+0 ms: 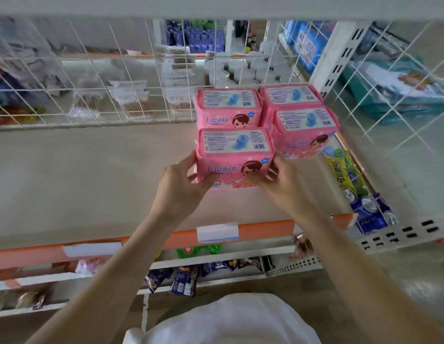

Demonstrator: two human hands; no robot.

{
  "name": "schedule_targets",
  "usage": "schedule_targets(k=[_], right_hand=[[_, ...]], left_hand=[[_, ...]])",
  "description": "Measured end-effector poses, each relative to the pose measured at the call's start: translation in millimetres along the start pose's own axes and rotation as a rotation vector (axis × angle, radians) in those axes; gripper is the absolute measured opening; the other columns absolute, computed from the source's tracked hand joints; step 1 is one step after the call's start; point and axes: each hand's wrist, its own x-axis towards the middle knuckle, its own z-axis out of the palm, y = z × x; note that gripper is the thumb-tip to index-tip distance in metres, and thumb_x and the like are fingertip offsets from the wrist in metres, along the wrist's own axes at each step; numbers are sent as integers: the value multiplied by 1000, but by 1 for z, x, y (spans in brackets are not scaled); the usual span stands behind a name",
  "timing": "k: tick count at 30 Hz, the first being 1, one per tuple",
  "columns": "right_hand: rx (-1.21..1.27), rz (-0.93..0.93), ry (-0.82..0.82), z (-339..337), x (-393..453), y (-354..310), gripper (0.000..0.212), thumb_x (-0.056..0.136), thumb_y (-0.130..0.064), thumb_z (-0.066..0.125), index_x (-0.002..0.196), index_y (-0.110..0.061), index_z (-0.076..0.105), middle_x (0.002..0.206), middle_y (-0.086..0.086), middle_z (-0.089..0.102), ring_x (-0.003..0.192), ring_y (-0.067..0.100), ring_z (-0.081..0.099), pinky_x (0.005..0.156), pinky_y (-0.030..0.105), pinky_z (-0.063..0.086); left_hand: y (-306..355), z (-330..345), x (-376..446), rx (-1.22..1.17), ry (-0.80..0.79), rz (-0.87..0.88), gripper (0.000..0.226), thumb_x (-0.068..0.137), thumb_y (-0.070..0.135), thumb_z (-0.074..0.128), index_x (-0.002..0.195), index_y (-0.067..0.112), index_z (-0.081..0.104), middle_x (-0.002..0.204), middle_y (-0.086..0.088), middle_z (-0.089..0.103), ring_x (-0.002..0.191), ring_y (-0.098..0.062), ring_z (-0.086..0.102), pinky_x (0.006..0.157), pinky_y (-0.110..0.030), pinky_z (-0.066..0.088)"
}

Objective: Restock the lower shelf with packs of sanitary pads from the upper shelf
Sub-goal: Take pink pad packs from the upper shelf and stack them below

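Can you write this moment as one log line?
left hand + right hand | gripping front pink pack | shelf | three packs behind

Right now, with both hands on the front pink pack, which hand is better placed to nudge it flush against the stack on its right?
Left. The left hand presses the front pack's outer side, opposite the right stack, so it can push that way; the right hand sits between them.

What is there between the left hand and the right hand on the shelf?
In the head view, one pink pack of pads sits between the left hand and the right hand; both hold its sides.
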Motion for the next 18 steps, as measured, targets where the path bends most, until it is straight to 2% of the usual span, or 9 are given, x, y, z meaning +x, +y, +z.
schedule_targets(k=[1,5,9,10,12,13,14,16,18], right_hand=[[6,-15,33,4,7,6,85,70,-62,78,135,-13,55,109,20,69,103,28,69,94,52,54],[8,-54,134,18,28,17,67,80,-21,83,138,-5,53,123,9,69,112,22,67,99,46,54],[-4,-5,186,26,37,24,63,79,-32,81,134,-12,57,109,2,73,99,15,71,94,41,56],[-9,4,196,27,39,26,59,80,-29,81,132,-11,59,100,-3,73,93,7,70,92,35,57],[-63,25,234,27,44,30,45,85,-17,77,126,-6,63,81,-18,63,75,-13,62,81,9,47],[-101,37,265,28,46,29,40,87,-13,75,124,-4,64,77,-21,58,68,-14,58,73,1,39],[-123,42,298,29,48,27,37,87,-9,73,123,-2,65,78,-21,58,65,-10,55,70,0,36],[-117,39,338,33,52,24,39,87,-6,71,124,-1,64,89,-9,63,69,-5,52,73,6,36],[-112,33,357,38,54,20,42,89,-10,72,129,-5,62,100,-1,69,82,-4,53,80,13,38]], left_hand=[[-3,1,7,15,14,14,55,86,21,76,138,27,59,118,17,70,107,-9,69,99,-35,55],[-19,7,33,55,35,56,58,85,20,77,139,26,58,118,13,70,105,-10,70,100,-38,55],[-33,11,48,145,51,52,61,84,29,79,141,27,56,128,6,69,103,-10,71,96,-34,57],[-33,12,50,182,56,44,61,84,32,79,141,26,57,137,3,63,105,-11,70,96,-29,56],[-35,16,56,221,51,48,61,85,33,78,141,26,57,150,1,51,115,-12,66,94,-19,52],[-34,18,59,214,44,57,60,85,30,78,141,26,57,151,0,50,120,-14,64,95,-15,48],[-34,20,63,201,40,63,58,86,27,77,141,26,57,150,-3,52,122,-15,63,97,-12,45],[-33,22,71,199,47,55,52,87,22,75,138,23,61,142,-8,58,107,-14,70,90,-8,48],[-31,23,77,233,69,47,43,88,20,74,131,17,66,133,-9,66,79,-2,69,68,1,47]])
